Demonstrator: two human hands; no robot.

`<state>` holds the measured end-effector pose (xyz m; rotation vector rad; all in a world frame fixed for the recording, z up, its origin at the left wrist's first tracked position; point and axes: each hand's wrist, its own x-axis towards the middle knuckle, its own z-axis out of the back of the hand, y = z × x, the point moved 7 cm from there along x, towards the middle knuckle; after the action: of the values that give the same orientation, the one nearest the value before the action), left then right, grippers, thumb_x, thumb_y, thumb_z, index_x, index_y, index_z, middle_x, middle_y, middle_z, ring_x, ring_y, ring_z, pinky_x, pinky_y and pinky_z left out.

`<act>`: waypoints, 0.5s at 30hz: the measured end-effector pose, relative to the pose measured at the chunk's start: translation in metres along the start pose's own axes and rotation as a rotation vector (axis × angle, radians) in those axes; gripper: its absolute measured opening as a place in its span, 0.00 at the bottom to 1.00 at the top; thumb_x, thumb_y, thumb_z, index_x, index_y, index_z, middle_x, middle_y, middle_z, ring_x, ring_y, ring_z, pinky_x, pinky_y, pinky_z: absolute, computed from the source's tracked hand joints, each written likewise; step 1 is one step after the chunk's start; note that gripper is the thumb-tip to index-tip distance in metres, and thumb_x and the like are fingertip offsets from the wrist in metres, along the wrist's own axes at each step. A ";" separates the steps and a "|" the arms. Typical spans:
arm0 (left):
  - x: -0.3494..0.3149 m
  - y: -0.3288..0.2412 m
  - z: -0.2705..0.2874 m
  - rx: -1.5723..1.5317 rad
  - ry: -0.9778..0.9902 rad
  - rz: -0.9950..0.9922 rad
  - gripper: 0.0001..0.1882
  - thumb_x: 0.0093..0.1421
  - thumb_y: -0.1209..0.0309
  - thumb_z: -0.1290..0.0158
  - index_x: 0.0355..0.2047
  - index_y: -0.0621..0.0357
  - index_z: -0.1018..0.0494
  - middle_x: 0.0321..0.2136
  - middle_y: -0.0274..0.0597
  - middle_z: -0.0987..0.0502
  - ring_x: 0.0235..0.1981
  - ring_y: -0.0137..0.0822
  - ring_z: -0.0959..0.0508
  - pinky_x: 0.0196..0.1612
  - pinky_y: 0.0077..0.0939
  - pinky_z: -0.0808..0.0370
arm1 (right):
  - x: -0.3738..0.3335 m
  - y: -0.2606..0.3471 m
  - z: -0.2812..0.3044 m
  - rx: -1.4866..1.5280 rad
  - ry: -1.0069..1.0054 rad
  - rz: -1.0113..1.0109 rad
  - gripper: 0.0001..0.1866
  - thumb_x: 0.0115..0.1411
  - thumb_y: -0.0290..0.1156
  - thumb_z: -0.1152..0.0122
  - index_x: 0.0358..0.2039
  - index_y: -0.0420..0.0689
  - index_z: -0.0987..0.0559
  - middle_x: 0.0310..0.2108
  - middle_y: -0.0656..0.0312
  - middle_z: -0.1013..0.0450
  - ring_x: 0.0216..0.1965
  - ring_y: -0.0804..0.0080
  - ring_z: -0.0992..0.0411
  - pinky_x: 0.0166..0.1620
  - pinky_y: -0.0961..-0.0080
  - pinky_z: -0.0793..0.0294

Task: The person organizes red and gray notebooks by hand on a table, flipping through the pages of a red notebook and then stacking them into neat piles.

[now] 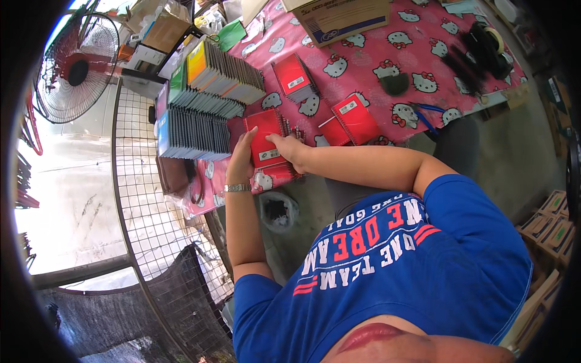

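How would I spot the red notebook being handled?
Start at the pink cat-patterned tablecloth; find the blue-ended row of spiral notebooks at left. Right of it lies the red notebook; unlike those farther right, it sits between the left hand and right hand.

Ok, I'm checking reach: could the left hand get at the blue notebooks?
Probably yes: the left hand is close beside the blue notebooks, with nothing visible between, though it's on the red notebook.

Stacked notebooks (193, 134), a cardboard box (344, 23) and mesh panel (140, 151) suggest a workshop.
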<state>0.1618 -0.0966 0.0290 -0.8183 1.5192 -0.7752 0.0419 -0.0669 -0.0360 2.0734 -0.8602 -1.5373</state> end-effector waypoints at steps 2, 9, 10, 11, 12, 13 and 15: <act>0.000 -0.011 -0.008 0.035 -0.114 -0.066 0.19 0.59 0.60 0.43 0.44 0.59 0.29 0.38 0.44 0.22 0.37 0.37 0.19 0.36 0.34 0.19 | 0.010 -0.001 0.000 0.098 0.187 -0.049 0.49 0.57 0.57 0.44 0.66 0.36 0.51 0.66 0.45 0.52 0.62 0.55 0.42 0.59 0.56 0.36; 0.002 -0.001 0.005 0.067 -0.031 0.151 0.16 0.58 0.62 0.41 0.41 0.60 0.27 0.32 0.42 0.20 0.29 0.35 0.18 0.33 0.30 0.19 | -0.016 0.008 -0.011 0.101 0.360 -0.068 0.46 0.56 0.57 0.44 0.65 0.38 0.46 0.65 0.47 0.48 0.59 0.57 0.37 0.59 0.56 0.36; 0.003 0.000 0.008 0.059 -0.023 0.140 0.16 0.58 0.62 0.42 0.41 0.59 0.27 0.33 0.42 0.20 0.30 0.35 0.18 0.34 0.31 0.19 | -0.016 0.009 -0.011 -0.001 0.369 -0.069 0.48 0.55 0.57 0.43 0.65 0.38 0.47 0.66 0.47 0.50 0.60 0.54 0.38 0.60 0.56 0.38; 0.002 0.001 0.012 0.051 -0.017 0.129 0.16 0.58 0.62 0.42 0.41 0.58 0.27 0.33 0.42 0.20 0.30 0.36 0.18 0.34 0.31 0.19 | -0.018 0.008 -0.012 -0.102 0.378 -0.069 0.50 0.54 0.58 0.42 0.66 0.37 0.49 0.67 0.47 0.51 0.61 0.52 0.39 0.61 0.55 0.39; 0.001 0.003 0.011 0.054 -0.018 0.139 0.16 0.58 0.62 0.42 0.41 0.58 0.27 0.33 0.42 0.20 0.30 0.36 0.18 0.34 0.31 0.19 | -0.020 0.008 -0.013 -0.095 0.378 -0.077 0.50 0.54 0.58 0.42 0.66 0.37 0.49 0.67 0.47 0.51 0.61 0.52 0.39 0.61 0.55 0.39; -0.002 -0.002 0.006 0.010 -0.022 0.100 0.16 0.59 0.61 0.43 0.41 0.58 0.27 0.34 0.42 0.20 0.31 0.36 0.18 0.34 0.31 0.19 | -0.023 0.021 -0.004 -0.284 0.223 0.038 0.53 0.53 0.59 0.42 0.67 0.37 0.51 0.68 0.45 0.53 0.62 0.49 0.41 0.62 0.53 0.41; -0.013 -0.020 -0.006 -0.063 -0.071 -0.043 0.16 0.60 0.60 0.45 0.42 0.57 0.27 0.34 0.42 0.20 0.32 0.37 0.18 0.35 0.32 0.19 | -0.031 0.049 0.011 -0.489 0.034 0.220 0.61 0.50 0.61 0.37 0.69 0.36 0.58 0.69 0.41 0.56 0.65 0.48 0.45 0.63 0.55 0.41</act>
<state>0.1581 -0.0966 0.0535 -0.9193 1.4735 -0.7257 0.0143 -0.0801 0.0142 1.5938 -0.5995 -1.4167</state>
